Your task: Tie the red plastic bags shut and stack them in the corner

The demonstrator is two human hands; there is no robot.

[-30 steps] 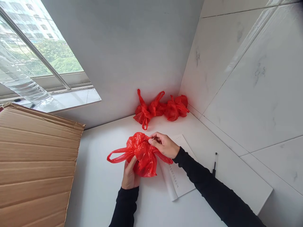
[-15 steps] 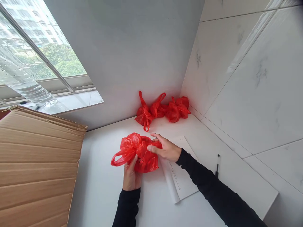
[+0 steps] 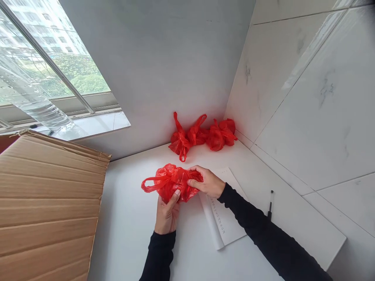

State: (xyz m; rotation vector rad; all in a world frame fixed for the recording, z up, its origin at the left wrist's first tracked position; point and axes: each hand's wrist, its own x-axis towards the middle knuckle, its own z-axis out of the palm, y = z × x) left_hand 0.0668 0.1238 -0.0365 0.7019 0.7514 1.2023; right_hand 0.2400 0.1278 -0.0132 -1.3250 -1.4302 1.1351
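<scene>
A red plastic bag (image 3: 166, 183), knotted at the top, is held between both hands above the white table (image 3: 129, 218). My left hand (image 3: 167, 212) grips it from below, thumb pressed on its front. From the right side, my right hand (image 3: 208, 182) closes on the bag, thumb in front and fingers behind. One handle loop sticks out to the left. What the bag contains is hidden. Beneath my right hand lies an open notebook (image 3: 230, 222) with a column of small writing, its left page curled.
More knotted red plastic bags (image 3: 181, 142) sit against the grey wall at the back corner. A cardboard box (image 3: 49, 203) stands at the left. A pen (image 3: 270, 207) lies right of the notebook, and a clear water bottle (image 3: 49, 113) is by the window.
My left thumb has shifted from the bag's knot area to its lower front. My right fingers have closed in on the bag's right side, and the bag has turned and tilted slightly.
</scene>
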